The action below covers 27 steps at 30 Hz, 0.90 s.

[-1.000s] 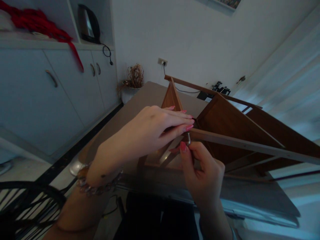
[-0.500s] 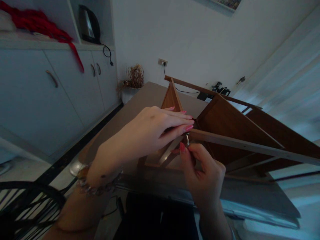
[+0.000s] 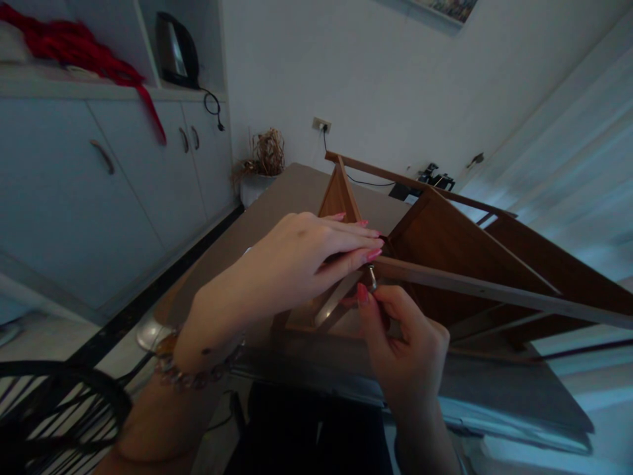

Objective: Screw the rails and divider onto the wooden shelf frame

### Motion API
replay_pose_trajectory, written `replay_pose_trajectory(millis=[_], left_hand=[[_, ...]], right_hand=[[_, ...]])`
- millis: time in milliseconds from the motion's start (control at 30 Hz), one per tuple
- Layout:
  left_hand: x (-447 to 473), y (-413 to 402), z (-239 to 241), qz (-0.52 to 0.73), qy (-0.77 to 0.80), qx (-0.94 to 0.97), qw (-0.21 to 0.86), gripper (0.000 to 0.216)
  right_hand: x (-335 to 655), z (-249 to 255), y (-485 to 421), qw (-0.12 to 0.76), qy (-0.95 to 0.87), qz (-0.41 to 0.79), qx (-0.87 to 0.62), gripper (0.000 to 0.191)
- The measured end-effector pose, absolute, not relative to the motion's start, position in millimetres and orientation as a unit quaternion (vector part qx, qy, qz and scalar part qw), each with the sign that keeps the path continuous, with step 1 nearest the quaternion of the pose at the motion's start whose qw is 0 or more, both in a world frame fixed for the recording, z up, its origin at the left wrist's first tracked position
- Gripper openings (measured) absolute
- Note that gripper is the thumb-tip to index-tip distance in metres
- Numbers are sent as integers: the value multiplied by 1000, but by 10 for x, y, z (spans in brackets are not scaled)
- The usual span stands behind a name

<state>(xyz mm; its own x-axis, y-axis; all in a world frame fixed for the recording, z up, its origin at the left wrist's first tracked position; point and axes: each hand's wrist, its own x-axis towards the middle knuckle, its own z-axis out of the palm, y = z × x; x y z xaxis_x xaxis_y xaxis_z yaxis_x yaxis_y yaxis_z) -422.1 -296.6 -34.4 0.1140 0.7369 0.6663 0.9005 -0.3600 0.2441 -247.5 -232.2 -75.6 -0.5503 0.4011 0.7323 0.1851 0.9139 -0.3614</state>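
Observation:
My right hand [image 3: 408, 349] pinches a small bent metal tool, which looks like a hex key [image 3: 372, 277], between thumb and forefinger. Its upper end meets the underside of a wooden rail near the rail's left end. The rail belongs to a brown wooden shelf unit [image 3: 455, 244] lying on its side. Across the rail's left end rests my left hand [image 3: 321, 247], its fingers stretched out and its thumb close to the tool's tip. That hand covers the joint, so any screw there is hidden.
A grey-topped table [image 3: 277, 204] carries the shelf unit. Behind it stand a pot of dried plants [image 3: 267, 155] and a wall socket [image 3: 321, 125] with a cord. At left are white cabinets [image 3: 54, 171], a kettle [image 3: 177, 53] and a black chair [image 3: 59, 396].
Hardly anything differs. My right hand and the hex key have shifted slightly to the right, with a small turn of the tool. My left hand keeps its place on the rail.

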Motion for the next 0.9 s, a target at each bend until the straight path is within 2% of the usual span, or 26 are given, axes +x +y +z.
replay_pose_trajectory(millis=[133,333,467,667,900], left_hand=[[-4217,-2970,-336,-367,-555,-738,107,30],[-4209,-2978,-329,-368,-555,-738,108,30],[-4207,-2979,-326,-365,-557,-738,108,30],[-4208,-2976,-327,-366,-556,-739,105,30],[-4216,-2972,-335,-362,-556,-741,109,30]], right_hand=[[-2466,-755,-2311,449,-875,67,-171,17],[-2450,-716,-2308,425,-884,86,-174,20],[-2446,-706,-2307,415,-892,54,-171,20],[-2443,-728,-2286,428,-887,-31,-168,12],[-2400,-742,-2251,438,-885,-44,-152,10]])
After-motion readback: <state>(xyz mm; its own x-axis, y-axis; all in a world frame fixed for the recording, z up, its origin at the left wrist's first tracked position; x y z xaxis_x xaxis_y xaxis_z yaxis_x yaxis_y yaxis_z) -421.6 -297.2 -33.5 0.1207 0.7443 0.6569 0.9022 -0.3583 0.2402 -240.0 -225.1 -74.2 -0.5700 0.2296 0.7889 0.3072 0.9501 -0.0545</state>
